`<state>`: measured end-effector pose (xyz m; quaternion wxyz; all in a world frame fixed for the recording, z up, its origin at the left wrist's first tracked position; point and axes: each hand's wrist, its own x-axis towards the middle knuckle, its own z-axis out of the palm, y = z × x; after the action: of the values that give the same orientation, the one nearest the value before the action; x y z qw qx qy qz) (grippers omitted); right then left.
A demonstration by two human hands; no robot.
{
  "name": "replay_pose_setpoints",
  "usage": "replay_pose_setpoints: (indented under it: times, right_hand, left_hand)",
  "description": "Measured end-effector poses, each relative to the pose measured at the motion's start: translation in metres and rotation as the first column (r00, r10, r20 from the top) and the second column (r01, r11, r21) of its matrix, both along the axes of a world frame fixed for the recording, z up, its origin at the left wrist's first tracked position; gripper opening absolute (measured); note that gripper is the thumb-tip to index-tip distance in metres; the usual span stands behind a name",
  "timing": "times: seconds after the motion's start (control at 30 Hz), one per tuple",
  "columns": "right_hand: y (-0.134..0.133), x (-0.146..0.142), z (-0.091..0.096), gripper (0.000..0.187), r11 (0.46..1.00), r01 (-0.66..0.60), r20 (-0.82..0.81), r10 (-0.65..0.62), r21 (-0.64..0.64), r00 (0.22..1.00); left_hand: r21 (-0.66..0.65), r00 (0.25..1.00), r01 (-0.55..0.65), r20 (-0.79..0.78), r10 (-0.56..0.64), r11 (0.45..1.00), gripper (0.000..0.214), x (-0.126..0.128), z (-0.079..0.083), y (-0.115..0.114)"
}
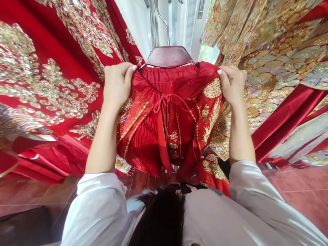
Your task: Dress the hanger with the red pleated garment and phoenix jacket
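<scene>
A red skirt [138, 136] with gold embroidery hangs in front of me, its gathered waistband [166, 76] tied with a thin red cord in a bow [167, 99]. My left hand [117, 83] is closed on the waistband's left end, thumb on top. At the right end, my right hand [232, 82] grips the same band, and the fabric is spread between both hands. Behind the waistband stands a pale, purplish hanger [169, 56] with dark side arms and a metal hook. Most fingers of each hand are curled out of sight behind the cloth.
Red cloth with silver-gold sequins [61, 92] hangs close on the left. Gold scale-patterned garments [266, 51] and a red velvet piece [279, 123] hang on the right. Reddish floor tiles [299, 184] show below, with a dark object [25, 225] at lower left.
</scene>
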<state>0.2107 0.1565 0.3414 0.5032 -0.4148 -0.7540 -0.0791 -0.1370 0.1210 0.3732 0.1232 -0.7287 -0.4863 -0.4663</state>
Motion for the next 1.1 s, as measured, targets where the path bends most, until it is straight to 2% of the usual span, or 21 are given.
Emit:
replay_pose_setpoints:
  times: [0.07, 0.13, 0.23, 0.27, 0.3, 0.37, 0.43, 0.53, 0.63, 0.7, 0.8, 0.9, 0.93, 1.0, 1.07, 1.1]
  right_hand:
    - [0.005, 0.004, 0.013, 0.059, 0.998, -0.058, -0.033, 0.058, -0.007, 0.998]
    - [0.013, 0.01, 0.025, 0.062, 0.978, -0.177, -0.045, 0.173, -0.106, 0.984]
    - [0.028, 0.018, 0.035, 0.059, 0.865, -0.352, -0.115, 0.333, -0.357, 0.936]
    - [0.031, 0.02, 0.034, 0.057, 0.834, -0.383, -0.152, 0.351, -0.397, 0.924]
    - [0.032, 0.022, 0.031, 0.055, 0.837, -0.383, -0.179, 0.339, -0.391, 0.924]
    - [0.026, 0.022, 0.018, 0.053, 0.918, -0.301, -0.226, 0.246, -0.258, 0.943]
    - [0.013, 0.019, -0.005, 0.05, 0.986, -0.135, -0.282, 0.104, -0.093, 0.954]
    - [-0.006, 0.011, -0.041, 0.053, 0.996, 0.091, -0.307, -0.087, 0.0, 0.948]
    - [-0.011, 0.01, -0.06, 0.058, 0.981, 0.192, -0.216, -0.19, -0.011, 0.958]
    - [-0.008, 0.019, -0.057, 0.062, 0.984, 0.178, -0.139, -0.18, -0.025, 0.974]
    - [0.002, 0.044, -0.039, 0.073, 0.998, 0.055, -0.096, -0.058, -0.026, 0.994]
    - [0.021, 0.062, -0.021, 0.086, 0.993, -0.104, -0.254, 0.087, -0.053, 0.963]
    - [0.029, 0.063, -0.018, 0.084, 0.983, -0.152, -0.331, 0.111, -0.099, 0.937]
    - [0.044, 0.06, -0.013, 0.066, 0.94, -0.232, -0.448, 0.1, -0.249, 0.889]
    - [0.053, 0.052, -0.008, 0.046, 0.858, -0.287, -0.419, 0.094, -0.425, 0.903]
    - [0.054, 0.048, -0.004, 0.04, 0.832, -0.288, -0.365, 0.113, -0.473, 0.924]
  left_hand:
    - [0.113, 0.992, -0.086, 0.103, 0.075, 0.99, 0.061, 0.002, -0.009, 0.005]
    - [0.199, 0.974, -0.151, 0.195, 0.112, 0.968, 0.061, 0.005, -0.018, 0.008]
    - [0.241, 0.964, -0.183, 0.232, 0.126, 0.953, 0.053, 0.009, -0.026, 0.004]
    - [0.229, 0.967, -0.179, 0.219, 0.129, 0.957, 0.046, 0.01, -0.027, 0.0]
    - [0.205, 0.972, -0.172, 0.195, 0.132, 0.964, 0.036, 0.01, -0.027, -0.005]
    - [0.131, 0.983, -0.148, 0.131, 0.131, 0.98, 0.021, 0.008, -0.022, -0.016]
    - [0.038, 0.991, -0.115, 0.073, 0.112, 0.993, 0.018, 0.003, -0.013, -0.023]
    - [-0.106, 0.997, -0.074, 0.025, 0.077, 0.992, 0.02, -0.006, 0.002, -0.023]
    - [-0.168, 0.997, -0.06, 0.03, 0.066, 0.984, 0.032, -0.011, 0.009, -0.014]
    - [-0.184, 0.998, -0.018, 0.05, 0.027, 0.983, 0.04, -0.011, 0.009, -0.009]
    - [-0.225, 0.995, 0.079, 0.084, -0.061, 0.971, 0.043, -0.008, 0.004, -0.006]
    - [-0.245, 0.986, 0.135, 0.128, -0.106, 0.96, 0.042, -0.005, 0.0, -0.004]
    - [-0.257, 0.983, 0.154, 0.14, -0.121, 0.954, 0.041, -0.005, 0.0, -0.003]
    - [-0.293, 0.976, 0.198, 0.146, -0.161, 0.936, 0.04, -0.008, 0.001, -0.002]
    - [-0.316, 0.971, 0.234, 0.114, -0.208, 0.92, 0.041, -0.015, 0.004, -0.002]
    - [-0.318, 0.969, 0.245, 0.081, -0.232, 0.916, 0.045, -0.018, 0.006, -0.002]
